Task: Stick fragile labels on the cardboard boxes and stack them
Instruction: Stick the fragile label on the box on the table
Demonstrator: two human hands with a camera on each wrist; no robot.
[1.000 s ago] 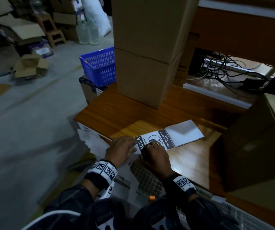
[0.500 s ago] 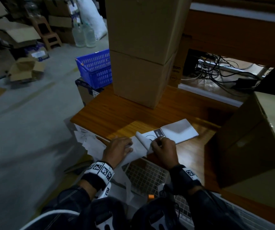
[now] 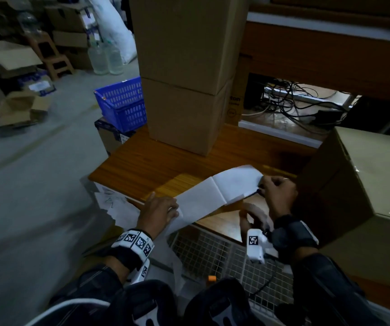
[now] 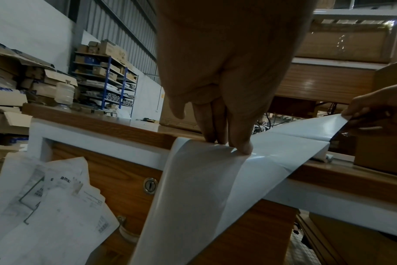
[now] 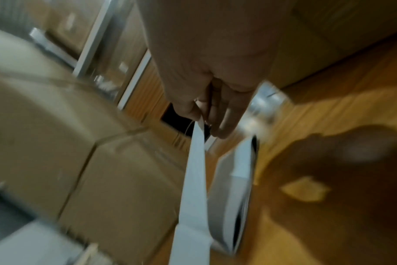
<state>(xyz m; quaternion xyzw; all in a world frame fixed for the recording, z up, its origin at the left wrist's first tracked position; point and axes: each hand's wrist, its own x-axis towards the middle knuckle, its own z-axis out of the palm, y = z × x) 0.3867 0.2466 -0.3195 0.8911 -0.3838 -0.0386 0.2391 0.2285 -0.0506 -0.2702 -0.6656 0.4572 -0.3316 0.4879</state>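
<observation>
- While the left hand (image 3: 158,211) pins the backing strip (image 3: 203,201) flat-fingered, the label (image 3: 248,177) runs toward two o'clock.
- Right hand (image 3: 276,194) pinches its far end, nearest the box (image 3: 358,184) at three o'clock.

Right hand (image 3: 275,196) lifted label strip (image 3: 215,196) rightward; printed face now hidden.
</observation>
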